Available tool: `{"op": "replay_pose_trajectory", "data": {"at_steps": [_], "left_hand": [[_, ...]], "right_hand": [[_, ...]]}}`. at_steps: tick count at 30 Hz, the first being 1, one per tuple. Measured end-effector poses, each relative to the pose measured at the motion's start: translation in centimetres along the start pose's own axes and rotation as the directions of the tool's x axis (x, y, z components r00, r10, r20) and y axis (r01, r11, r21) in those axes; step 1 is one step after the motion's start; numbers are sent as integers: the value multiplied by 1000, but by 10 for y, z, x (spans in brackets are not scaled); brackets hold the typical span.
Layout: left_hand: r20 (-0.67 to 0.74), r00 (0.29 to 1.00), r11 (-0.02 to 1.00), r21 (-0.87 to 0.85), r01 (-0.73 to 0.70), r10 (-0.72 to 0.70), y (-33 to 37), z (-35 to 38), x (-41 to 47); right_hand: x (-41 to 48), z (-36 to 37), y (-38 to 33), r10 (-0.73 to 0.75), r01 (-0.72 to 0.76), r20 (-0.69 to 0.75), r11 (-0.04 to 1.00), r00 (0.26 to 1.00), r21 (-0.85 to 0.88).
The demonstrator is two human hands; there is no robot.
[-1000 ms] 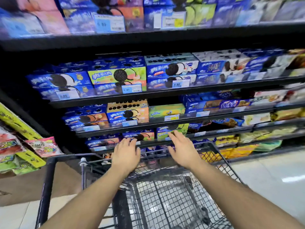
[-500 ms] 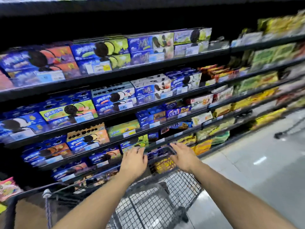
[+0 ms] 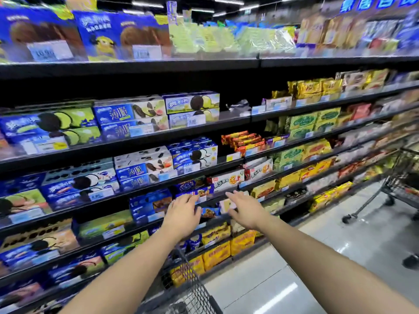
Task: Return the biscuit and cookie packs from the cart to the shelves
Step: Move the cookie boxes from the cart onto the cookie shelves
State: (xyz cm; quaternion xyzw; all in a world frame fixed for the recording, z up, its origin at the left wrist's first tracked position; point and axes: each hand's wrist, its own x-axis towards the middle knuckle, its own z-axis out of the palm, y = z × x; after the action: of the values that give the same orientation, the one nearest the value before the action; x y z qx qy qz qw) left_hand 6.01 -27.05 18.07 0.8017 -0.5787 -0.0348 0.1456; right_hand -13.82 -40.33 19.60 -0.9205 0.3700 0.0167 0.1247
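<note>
Wire cart (image 3: 190,288) is seen at bottom centre, one rim corner only; contents can't be told. Above it, L hand (image 3: 182,215) and R hand (image 3: 246,211) are held out, fingers loosely spread, nothing gripped. Between them a blue choc-chip cookie pack (image 3: 209,211) is seen at a front edge of the shelves (image 3: 158,138). Sandwich-cookie boxes (image 3: 192,155) are stacked higher up. A 2nd cart (image 3: 403,177) is parked far right.

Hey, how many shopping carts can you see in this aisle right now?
2: the near cart at the bottom centre, and the far cart at the right edge, partly cut off. More may lie out of frame.
</note>
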Motion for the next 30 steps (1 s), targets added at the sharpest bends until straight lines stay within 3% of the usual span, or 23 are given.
{"op": "replay_pose_trajectory", "data": {"at_steps": [9,19,25,30], "left_hand": [[-46,990,990,24,-136,137,71,-32,86],[-97,946,950,59,-306,310,166,-50,189],[-158,920,933,64,-354,360,240,-55,251],[-258,908,944,68,-324,330,294,-72,301]], "right_hand": [[19,-78,67,28,-26,-116,999,993,23],[30,-157,144,163,-168,-246,986,955,-1],[43,-206,216,157,-155,-328,987,931,32],[74,-256,274,63,-47,-384,998,921,52]]}}
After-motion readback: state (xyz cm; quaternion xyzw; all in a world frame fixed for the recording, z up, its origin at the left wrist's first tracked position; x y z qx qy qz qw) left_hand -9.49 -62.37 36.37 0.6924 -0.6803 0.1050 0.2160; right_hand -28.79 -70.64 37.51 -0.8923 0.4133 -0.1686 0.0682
